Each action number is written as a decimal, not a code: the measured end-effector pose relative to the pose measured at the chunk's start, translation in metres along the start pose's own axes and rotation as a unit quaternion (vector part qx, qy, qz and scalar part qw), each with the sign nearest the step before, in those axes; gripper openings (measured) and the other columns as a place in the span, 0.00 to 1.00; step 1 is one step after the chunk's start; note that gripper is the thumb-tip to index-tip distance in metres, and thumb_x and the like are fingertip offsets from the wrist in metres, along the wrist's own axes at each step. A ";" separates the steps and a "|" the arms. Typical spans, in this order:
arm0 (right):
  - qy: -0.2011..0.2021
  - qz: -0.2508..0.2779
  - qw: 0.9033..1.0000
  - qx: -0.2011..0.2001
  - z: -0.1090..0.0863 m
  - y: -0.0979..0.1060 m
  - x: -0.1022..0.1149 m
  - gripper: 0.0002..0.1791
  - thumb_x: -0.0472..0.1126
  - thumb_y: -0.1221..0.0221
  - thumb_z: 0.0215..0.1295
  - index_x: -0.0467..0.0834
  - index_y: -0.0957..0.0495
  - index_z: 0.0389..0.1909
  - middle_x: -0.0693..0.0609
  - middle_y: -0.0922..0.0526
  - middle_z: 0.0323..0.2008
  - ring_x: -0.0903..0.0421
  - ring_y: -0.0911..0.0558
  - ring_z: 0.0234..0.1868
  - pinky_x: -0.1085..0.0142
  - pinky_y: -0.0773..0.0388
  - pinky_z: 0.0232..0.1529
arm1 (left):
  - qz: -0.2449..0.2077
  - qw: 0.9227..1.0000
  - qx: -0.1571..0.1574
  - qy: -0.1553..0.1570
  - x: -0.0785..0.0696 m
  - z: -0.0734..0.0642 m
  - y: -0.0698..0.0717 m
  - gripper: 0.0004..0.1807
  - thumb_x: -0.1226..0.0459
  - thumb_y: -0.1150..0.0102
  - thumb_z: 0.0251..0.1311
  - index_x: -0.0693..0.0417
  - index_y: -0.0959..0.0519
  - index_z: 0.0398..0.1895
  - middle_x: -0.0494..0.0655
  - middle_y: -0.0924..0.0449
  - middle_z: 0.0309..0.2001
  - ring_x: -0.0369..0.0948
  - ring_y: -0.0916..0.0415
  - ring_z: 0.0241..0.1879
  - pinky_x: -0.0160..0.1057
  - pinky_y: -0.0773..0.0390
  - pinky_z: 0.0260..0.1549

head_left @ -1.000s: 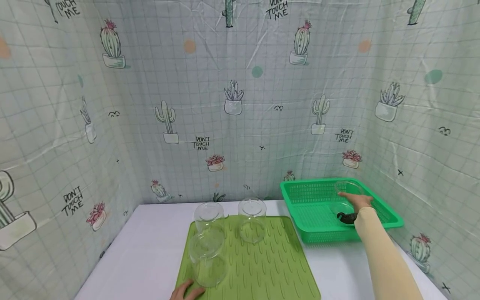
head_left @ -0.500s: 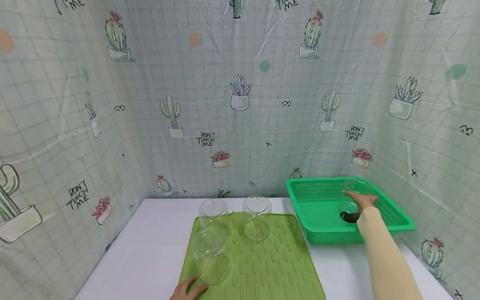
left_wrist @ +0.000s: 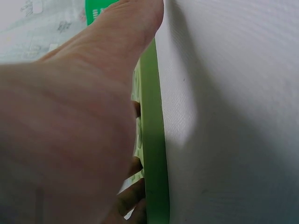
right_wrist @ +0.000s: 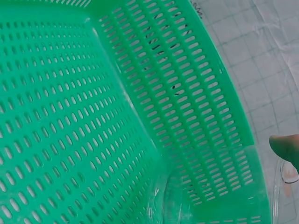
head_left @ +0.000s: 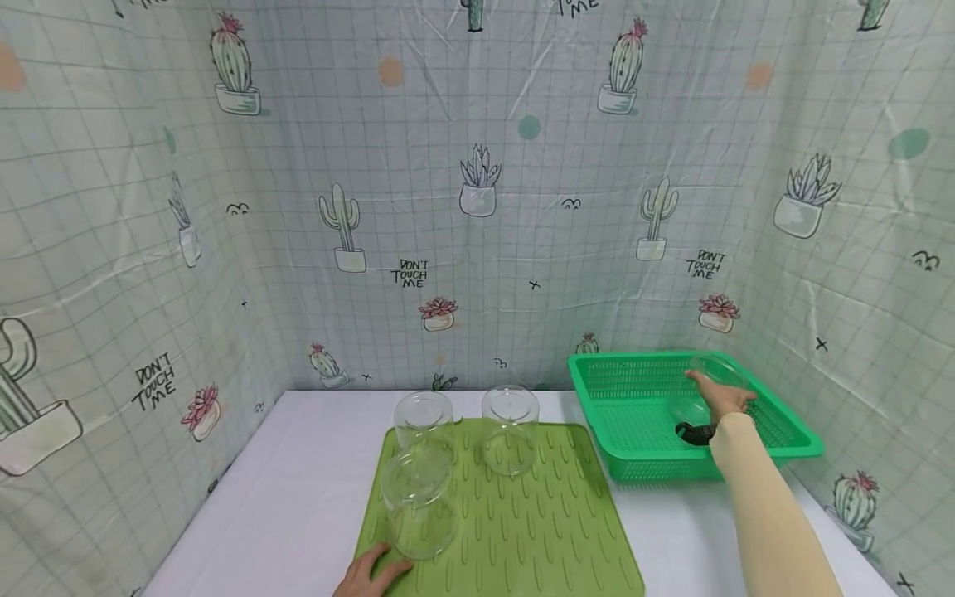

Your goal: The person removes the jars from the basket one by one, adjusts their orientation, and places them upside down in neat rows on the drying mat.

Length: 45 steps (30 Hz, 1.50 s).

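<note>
In the head view my right hand (head_left: pixel 722 398) reaches into the green basket and grips a clear glass (head_left: pixel 688 408), with the thumb along its left side. The right wrist view shows the thumb (right_wrist: pixel 286 148) at that glass's rim; most of the hand is out of that view. My left hand (head_left: pixel 369 574) rests relaxed at the near left edge of the green ribbed mat (head_left: pixel 537 531), fingertips right by the front clear glass (head_left: pixel 423 522). Two more clear glasses stand behind it, the back left glass (head_left: pixel 423 412) and the back right glass (head_left: pixel 511 439).
The green slotted basket (head_left: pixel 634 456) stands on the white table (head_left: pixel 246 497), right of the mat and near the back wall. A cactus-print curtain (head_left: pixel 522 249) encloses the back and both sides. A black band (head_left: pixel 694 433) sits at my right wrist.
The head view has shifted slightly, moving the scene a little rightward and up. My right hand stays at the glass in the basket, its thumb slightly raised. The left hand stays by the front glass.
</note>
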State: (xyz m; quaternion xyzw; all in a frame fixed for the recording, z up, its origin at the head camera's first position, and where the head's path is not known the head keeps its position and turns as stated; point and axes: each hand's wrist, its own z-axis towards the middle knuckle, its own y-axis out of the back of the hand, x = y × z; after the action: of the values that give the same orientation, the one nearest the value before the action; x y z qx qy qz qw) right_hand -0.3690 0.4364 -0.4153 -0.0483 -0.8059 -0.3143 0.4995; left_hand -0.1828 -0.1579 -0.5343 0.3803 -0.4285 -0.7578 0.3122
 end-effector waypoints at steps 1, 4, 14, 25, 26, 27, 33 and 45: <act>-0.002 -0.001 1.000 0.001 0.002 0.001 -0.001 0.70 0.70 0.52 0.60 0.28 0.94 0.63 0.19 0.64 0.68 0.56 0.29 0.19 0.67 0.30 0.24 | 0.003 1.000 -0.001 -0.005 0.001 0.000 0.000 0.24 0.44 0.36 0.54 0.42 0.22 0.51 0.56 0.28 0.52 0.56 0.25 0.48 0.49 0.21 0.36; -0.008 -0.004 1.000 0.004 0.003 0.002 -0.002 0.70 0.71 0.53 0.60 0.27 0.95 0.62 0.18 0.64 0.67 0.60 0.42 0.15 0.66 0.32 0.22 | 0.009 1.000 -0.003 -0.017 0.003 0.001 0.001 0.25 0.43 0.35 0.53 0.43 0.23 0.51 0.57 0.28 0.52 0.57 0.25 0.47 0.50 0.21 0.36; -0.035 0.093 0.995 0.029 -0.005 0.001 -0.003 0.63 0.70 0.64 0.61 0.34 1.01 0.59 0.25 0.89 0.66 0.51 0.39 0.29 0.59 0.30 0.37 | -0.041 0.998 0.051 0.002 0.002 0.004 0.009 0.28 0.42 0.38 0.55 0.46 0.25 0.54 0.62 0.30 0.54 0.62 0.27 0.51 0.58 0.23 0.38; -0.019 0.085 0.994 0.060 -0.023 0.004 0.006 0.64 0.76 0.70 0.57 0.32 1.02 0.57 0.22 0.86 0.66 0.30 0.35 0.63 0.44 0.34 0.64 | -0.036 0.999 0.027 -0.011 0.002 0.003 0.005 0.27 0.44 0.36 0.55 0.46 0.24 0.53 0.61 0.29 0.54 0.61 0.26 0.49 0.55 0.22 0.36; -0.016 0.082 0.994 0.066 -0.025 0.004 0.007 0.66 0.78 0.70 0.56 0.33 1.02 0.56 0.22 0.86 0.66 0.29 0.37 0.65 0.43 0.35 0.65 | -0.033 0.999 0.026 -0.011 0.002 0.004 0.005 0.27 0.43 0.36 0.54 0.46 0.24 0.53 0.61 0.29 0.54 0.61 0.26 0.49 0.55 0.22 0.36; -0.009 0.083 0.994 0.073 -0.026 0.005 0.008 0.67 0.79 0.69 0.56 0.34 1.03 0.56 0.24 0.88 0.66 0.28 0.40 0.67 0.41 0.37 0.65 | -0.031 0.999 0.027 -0.009 0.002 0.004 0.005 0.28 0.43 0.36 0.54 0.46 0.24 0.53 0.61 0.29 0.53 0.61 0.26 0.49 0.55 0.22 0.36; 0.028 0.087 0.994 0.058 -0.034 0.002 0.012 0.72 0.82 0.60 0.52 0.37 1.00 0.61 0.27 0.86 0.68 0.29 0.58 0.73 0.37 0.44 0.66 | -0.032 0.998 0.046 0.007 0.003 0.004 0.005 0.29 0.41 0.37 0.53 0.46 0.25 0.54 0.62 0.29 0.55 0.61 0.26 0.50 0.56 0.22 0.37; 0.165 0.004 0.986 0.008 -0.071 -0.016 0.030 0.68 0.77 0.47 0.53 0.43 0.77 0.75 0.27 0.58 0.72 0.29 0.45 0.69 0.37 0.40 0.62 | -0.004 1.000 0.020 0.020 -0.001 0.000 0.001 0.28 0.40 0.37 0.52 0.43 0.23 0.52 0.57 0.28 0.54 0.57 0.25 0.50 0.51 0.21 0.37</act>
State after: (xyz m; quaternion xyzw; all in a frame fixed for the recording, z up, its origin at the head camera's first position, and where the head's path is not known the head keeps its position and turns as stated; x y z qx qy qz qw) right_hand -0.3354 0.3776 -0.3757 0.0046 -0.7148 -0.3099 0.6269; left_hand -0.1818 -0.1575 -0.5335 0.4028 -0.4358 -0.7427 0.3102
